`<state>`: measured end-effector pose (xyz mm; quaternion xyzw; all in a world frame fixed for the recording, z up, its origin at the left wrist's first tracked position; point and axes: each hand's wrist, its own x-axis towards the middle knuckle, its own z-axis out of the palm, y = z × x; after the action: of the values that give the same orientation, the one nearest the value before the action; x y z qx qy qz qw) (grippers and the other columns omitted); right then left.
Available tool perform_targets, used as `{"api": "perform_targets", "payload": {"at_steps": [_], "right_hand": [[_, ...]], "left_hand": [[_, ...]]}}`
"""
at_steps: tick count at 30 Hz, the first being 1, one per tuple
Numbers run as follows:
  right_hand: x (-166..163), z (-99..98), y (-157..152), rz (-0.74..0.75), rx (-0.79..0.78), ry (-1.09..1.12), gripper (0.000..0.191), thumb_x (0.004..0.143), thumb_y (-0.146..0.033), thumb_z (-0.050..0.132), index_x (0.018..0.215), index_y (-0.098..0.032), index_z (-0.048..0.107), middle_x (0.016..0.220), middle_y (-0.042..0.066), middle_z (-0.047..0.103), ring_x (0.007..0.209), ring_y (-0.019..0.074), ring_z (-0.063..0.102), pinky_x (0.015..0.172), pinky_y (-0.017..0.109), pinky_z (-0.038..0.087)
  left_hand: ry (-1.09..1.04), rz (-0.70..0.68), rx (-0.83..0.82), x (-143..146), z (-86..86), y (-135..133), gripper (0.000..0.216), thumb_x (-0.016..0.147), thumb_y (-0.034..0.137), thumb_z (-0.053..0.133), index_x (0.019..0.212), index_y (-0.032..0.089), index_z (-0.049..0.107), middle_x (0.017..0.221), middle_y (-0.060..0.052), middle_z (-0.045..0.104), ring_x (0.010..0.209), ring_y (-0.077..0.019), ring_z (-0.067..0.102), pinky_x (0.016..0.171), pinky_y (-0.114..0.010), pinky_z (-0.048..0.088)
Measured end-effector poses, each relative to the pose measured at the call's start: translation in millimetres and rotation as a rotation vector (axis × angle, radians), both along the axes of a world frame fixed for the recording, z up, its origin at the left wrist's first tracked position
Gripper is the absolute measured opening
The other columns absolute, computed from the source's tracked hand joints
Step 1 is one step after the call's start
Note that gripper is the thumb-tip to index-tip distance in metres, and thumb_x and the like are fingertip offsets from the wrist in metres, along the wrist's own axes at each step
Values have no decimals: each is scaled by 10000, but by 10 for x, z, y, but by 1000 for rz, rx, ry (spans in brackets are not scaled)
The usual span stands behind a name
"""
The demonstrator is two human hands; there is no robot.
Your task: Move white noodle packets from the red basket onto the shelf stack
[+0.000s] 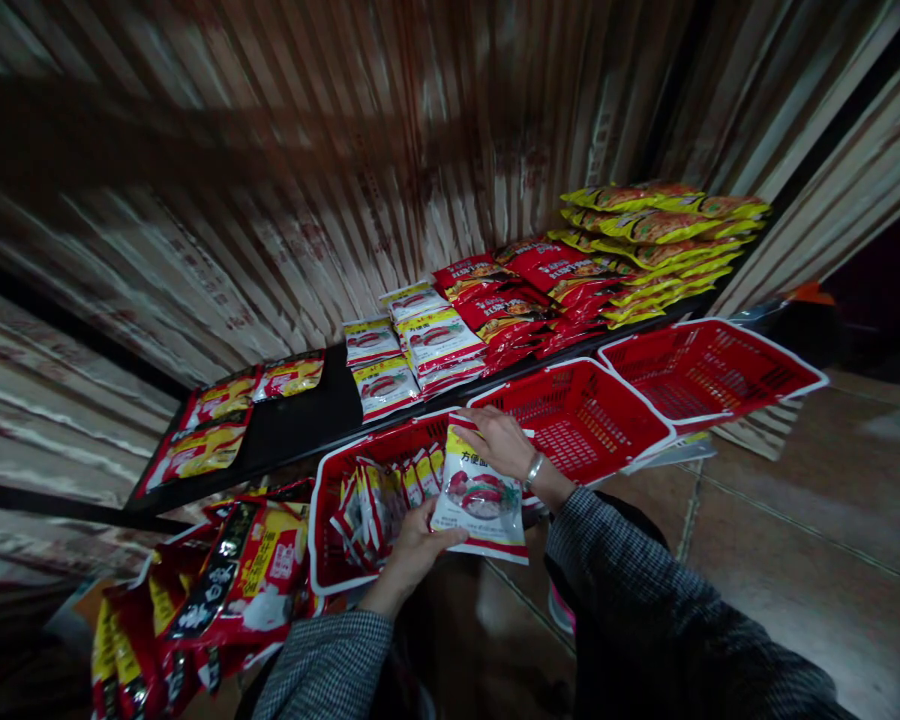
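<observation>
Between my two hands is a white and yellow instant noodle packet [484, 495], tilted toward me with its printed front up. My left hand [418, 545] grips its lower left side, thumb over the front. At the upper edge, my right hand [499, 440] is closed on the packet, a silver bracelet on that wrist. Just behind and left of the packet stands a red basket with a white rim [316, 540]. Inside it, several like noodle packets [382, 500] stand on edge. Part of the basket is hidden behind my hands.
On a black shelf [289, 420] lie white noodle packets [439, 340], red packets [502, 310] and a stack of yellow packets [645, 240]. Two more red baskets [577, 420] are at right. Large red and yellow packets [247, 570] fill a basket at lower left.
</observation>
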<state>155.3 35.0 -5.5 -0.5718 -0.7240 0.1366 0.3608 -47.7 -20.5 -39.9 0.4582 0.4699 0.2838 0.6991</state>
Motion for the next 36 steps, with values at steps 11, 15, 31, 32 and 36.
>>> {"api": "perform_targets", "payload": {"at_steps": [11, 15, 31, 32, 36], "right_hand": [[-51, -68, 50, -105, -81, 213, 99, 831, -229, 603, 834, -225, 702, 815, 28, 734, 792, 189, 676, 728, 272, 470], [-108, -92, 51, -63, -63, 172, 119, 854, -233, 580, 844, -220, 698, 805, 30, 724, 793, 180, 659, 730, 264, 456], [86, -98, 65, -163, 6, 529, 448, 799, -476, 607, 1138, -185, 628, 1138, 128, 663, 1050, 257, 602, 922, 421, 462], [82, -113, 55, -117, -100, 642, 443, 778, -500, 622, 1089, -186, 650, 1084, 114, 686, 995, 241, 625, 874, 395, 486], [-27, -184, 1, 117, -540, 1002, 416, 698, -562, 676, 843, -174, 711, 836, 57, 731, 745, 177, 659, 679, 302, 504]], "left_hand": [[4, -79, -12, 129, -142, -45, 514, 442, 271, 870, 903, 128, 694, 846, -76, 734, 879, -267, 664, 834, -365, 497], [-12, -56, -29, 186, -108, -109, 563, 438, 273, 873, 951, 134, 689, 844, -76, 738, 884, -273, 667, 829, -367, 504], [-89, 288, -86, -62, 249, -47, 611, 501, 359, 859, 1027, 117, 664, 949, -123, 737, 924, -307, 680, 905, -438, 497], [-94, 313, -85, -89, 271, -40, 610, 504, 354, 858, 1032, 119, 661, 974, -126, 733, 938, -307, 677, 910, -437, 497], [-101, 319, -93, -123, 287, -48, 624, 508, 331, 860, 1056, 119, 650, 972, -130, 731, 956, -317, 674, 916, -445, 496]]}}
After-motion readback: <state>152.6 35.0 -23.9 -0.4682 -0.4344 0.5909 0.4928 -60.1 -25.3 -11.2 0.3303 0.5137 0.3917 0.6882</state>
